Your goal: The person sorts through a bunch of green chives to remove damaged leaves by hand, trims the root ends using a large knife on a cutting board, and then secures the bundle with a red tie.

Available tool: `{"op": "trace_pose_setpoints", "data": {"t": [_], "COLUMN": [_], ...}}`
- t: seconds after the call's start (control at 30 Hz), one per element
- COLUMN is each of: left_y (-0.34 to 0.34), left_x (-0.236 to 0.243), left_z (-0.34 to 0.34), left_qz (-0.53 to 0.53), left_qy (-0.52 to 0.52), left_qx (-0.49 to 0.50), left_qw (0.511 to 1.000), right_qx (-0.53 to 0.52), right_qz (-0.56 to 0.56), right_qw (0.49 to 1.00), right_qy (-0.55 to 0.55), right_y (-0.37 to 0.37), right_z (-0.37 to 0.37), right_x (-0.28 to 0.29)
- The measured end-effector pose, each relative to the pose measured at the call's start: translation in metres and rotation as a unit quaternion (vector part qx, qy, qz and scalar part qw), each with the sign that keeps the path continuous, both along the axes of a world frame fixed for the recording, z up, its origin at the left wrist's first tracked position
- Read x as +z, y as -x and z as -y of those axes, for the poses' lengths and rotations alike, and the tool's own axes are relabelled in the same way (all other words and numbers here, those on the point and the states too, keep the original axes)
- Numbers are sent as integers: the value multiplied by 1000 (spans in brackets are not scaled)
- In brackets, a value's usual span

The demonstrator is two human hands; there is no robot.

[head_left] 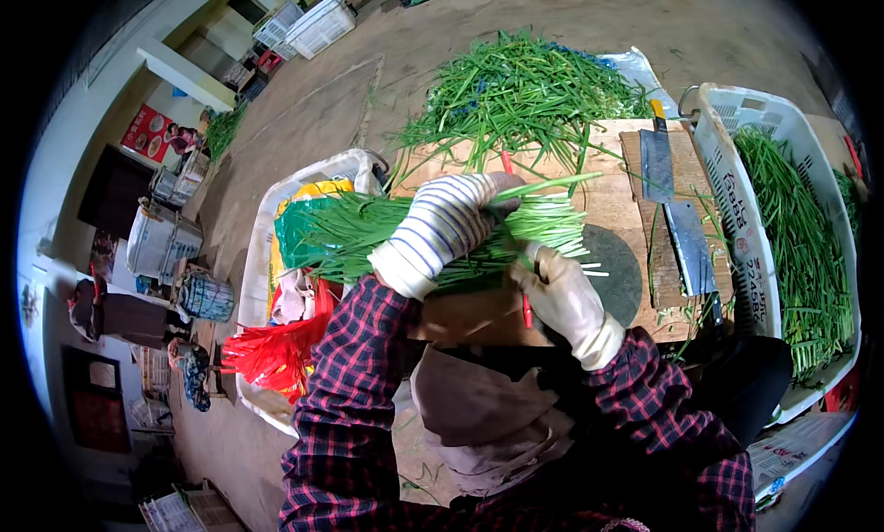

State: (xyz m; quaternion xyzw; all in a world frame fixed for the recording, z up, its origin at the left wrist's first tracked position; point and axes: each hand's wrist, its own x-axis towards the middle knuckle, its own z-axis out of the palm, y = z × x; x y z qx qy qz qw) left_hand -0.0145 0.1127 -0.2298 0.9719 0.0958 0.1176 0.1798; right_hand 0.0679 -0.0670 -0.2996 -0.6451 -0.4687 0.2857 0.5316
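Green-stem bunch (354, 237), held over the wooden board (470, 324), pale ends (555, 221) all pointing right, presumably for evenness. The left hand (447, 223) closes around its middle, apparently keeping stems together; the right hand (566, 297) curls narrowly at the near edge, its hold unclear. A red strip (528, 312) runs crosswise beneath, seemingly placed to span it.

Red wall poster (145, 132), distant white crate (321, 27)

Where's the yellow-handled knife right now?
Head view, right of centre: the yellow-handled knife lies on the wooden board, just beyond the dark-handled knife, with a white crate to its right.
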Motion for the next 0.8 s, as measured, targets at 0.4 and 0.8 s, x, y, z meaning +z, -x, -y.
{"op": "trace_pose_setpoints", "data": {"t": [0.4, 0.8], "left_y": [9, -4], "left_x": [-44, -122], "left_z": [-4, -7], "left_qz": [-10, -71], "left_qy": [-151, -168], "left_qx": [42, 87], "left_qw": [988, 979], "right_qx": [161, -276], "right_qz": [241, -40], "right_qw": [938, 960], "right_qy": [192, -32], "right_y": [22, -90], "right_z": [104, -12], "right_x": [-72, -96]}}
